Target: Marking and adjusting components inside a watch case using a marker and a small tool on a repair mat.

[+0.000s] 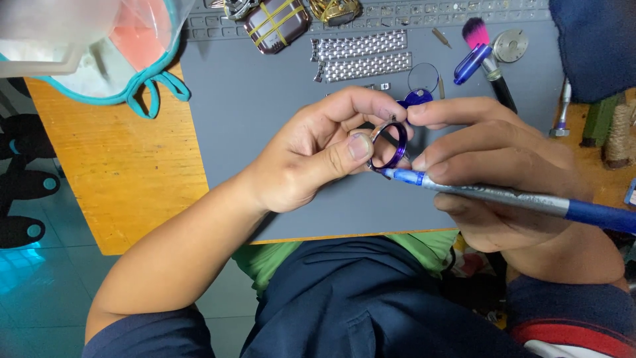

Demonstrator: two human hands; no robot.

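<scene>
Purple ring (389, 144) sits pinched in our left hand (311, 156) — right hand (490, 166) grips the blue tool (503, 195); we keep its tip steady, pressing lightly.

Left hand (311, 156) reaches in from the near left, thumb and fingers curled in a pinch. Right hand (497, 172) meets it from the right, fingers closed.
</scene>
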